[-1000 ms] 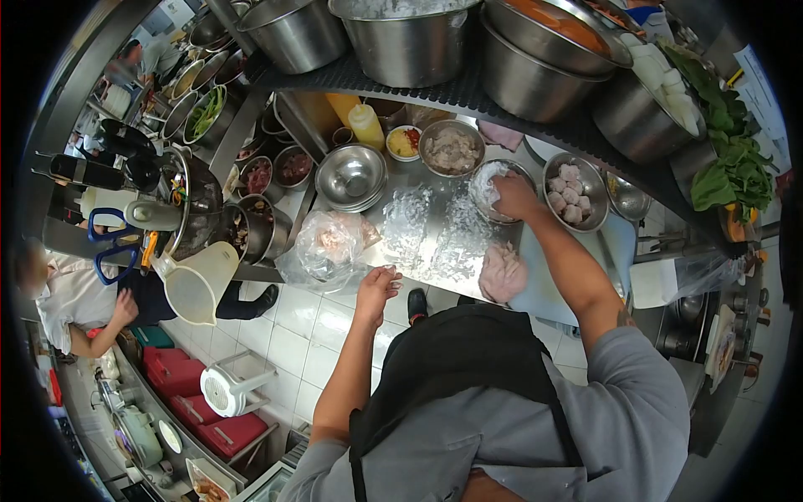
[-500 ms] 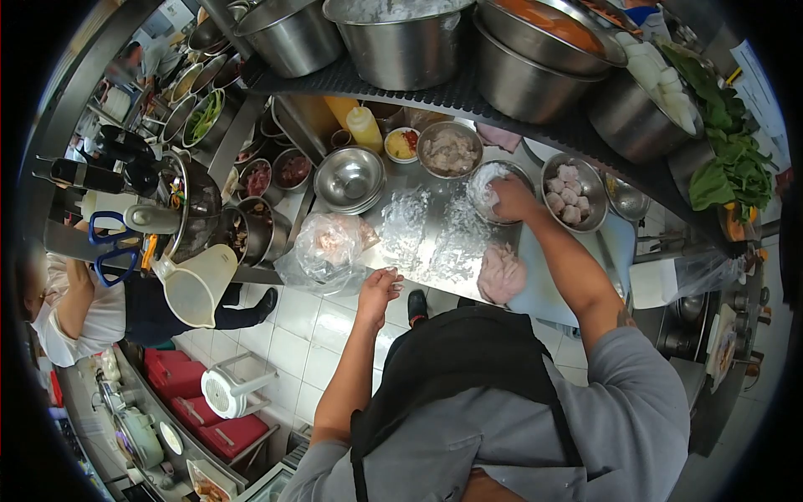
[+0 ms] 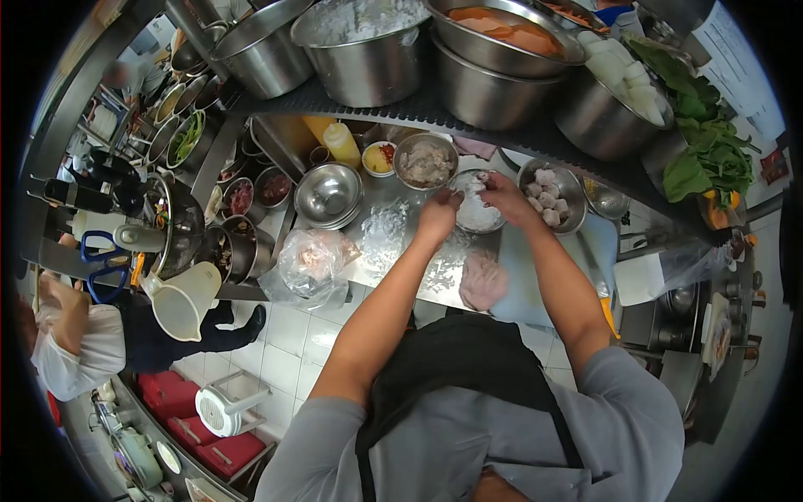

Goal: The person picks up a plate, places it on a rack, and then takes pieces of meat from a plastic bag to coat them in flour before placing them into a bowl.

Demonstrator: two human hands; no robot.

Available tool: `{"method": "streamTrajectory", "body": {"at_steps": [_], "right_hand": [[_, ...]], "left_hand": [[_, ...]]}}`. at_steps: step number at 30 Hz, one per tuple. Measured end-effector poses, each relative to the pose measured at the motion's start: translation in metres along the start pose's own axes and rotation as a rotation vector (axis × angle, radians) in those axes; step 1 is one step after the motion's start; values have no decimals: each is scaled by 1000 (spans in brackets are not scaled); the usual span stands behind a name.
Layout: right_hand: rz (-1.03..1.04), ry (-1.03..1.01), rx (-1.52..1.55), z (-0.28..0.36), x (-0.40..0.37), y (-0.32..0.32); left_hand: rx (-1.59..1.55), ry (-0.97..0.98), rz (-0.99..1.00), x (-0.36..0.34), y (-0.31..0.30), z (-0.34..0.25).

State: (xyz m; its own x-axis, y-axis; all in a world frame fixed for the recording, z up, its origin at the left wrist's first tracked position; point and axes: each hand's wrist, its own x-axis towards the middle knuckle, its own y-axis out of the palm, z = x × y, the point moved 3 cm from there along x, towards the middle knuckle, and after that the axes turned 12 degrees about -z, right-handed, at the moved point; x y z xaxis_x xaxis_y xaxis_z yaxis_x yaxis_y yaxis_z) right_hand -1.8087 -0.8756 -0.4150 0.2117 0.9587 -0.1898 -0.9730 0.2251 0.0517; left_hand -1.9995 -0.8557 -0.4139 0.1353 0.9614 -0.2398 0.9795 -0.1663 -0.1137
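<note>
My right hand (image 3: 508, 203) is over a steel bowl of white powder (image 3: 477, 216), its fingers closed in a pinch and whitened at the tips. Whatever is between them is too small to make out. At the left rim of that bowl, my left hand (image 3: 439, 215) has curled fingers; any content is hidden. Powder-coated balls (image 3: 549, 201) fill a steel bowl just right of my right hand. Behind my left hand stands a bowl of pale, wet minced mixture (image 3: 427, 159). A pink lump of raw meat or paste (image 3: 483, 283) lies on the counter nearer my body.
A knife (image 3: 595, 261) lies on the blue cutting board (image 3: 535, 289). White powder (image 3: 387, 238) covers part of the counter, near a plastic bag (image 3: 309, 263) and stacked steel bowls (image 3: 329, 194). An overhead shelf (image 3: 502, 138) bears large pots. A person (image 3: 79, 335) stands at left.
My left hand has risen from the counter's front edge to the powder bowl. My right hand has drawn back slightly from inside the powder. The camera view has shifted a little.
</note>
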Motion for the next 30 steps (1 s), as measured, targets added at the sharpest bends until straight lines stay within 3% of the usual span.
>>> {"method": "streamTrajectory", "body": {"at_steps": [2, 5, 6, 8, 9, 13, 17, 25, 30], "right_hand": [[14, -90, -9, 2, 1, 2], [-181, -392, -560, 8, -3, 7], [-208, -319, -599, 31, -17, 15], [-227, -412, -719, 40, -26, 16], [-233, -460, -780, 42, -28, 15], [-66, -418, -700, 56, -40, 8], [0, -522, -713, 62, -40, 8], [-31, -658, -782, 68, -40, 15], [-7, -519, -712, 75, -46, 16]], "left_hand": [[-96, -74, 81, 4, 18, -13], [-83, -161, 95, 5, 28, -18], [-114, -171, 62, 6, 31, -17], [-177, -195, -5, 8, 34, -10], [-263, -218, 62, 9, 35, -9], [-464, -291, 233, 11, 29, -12], [-535, -326, 301, 12, 26, -7], [-599, -288, 190, 4, 26, -10], [-731, -316, 185, 3, 26, -7]]}}
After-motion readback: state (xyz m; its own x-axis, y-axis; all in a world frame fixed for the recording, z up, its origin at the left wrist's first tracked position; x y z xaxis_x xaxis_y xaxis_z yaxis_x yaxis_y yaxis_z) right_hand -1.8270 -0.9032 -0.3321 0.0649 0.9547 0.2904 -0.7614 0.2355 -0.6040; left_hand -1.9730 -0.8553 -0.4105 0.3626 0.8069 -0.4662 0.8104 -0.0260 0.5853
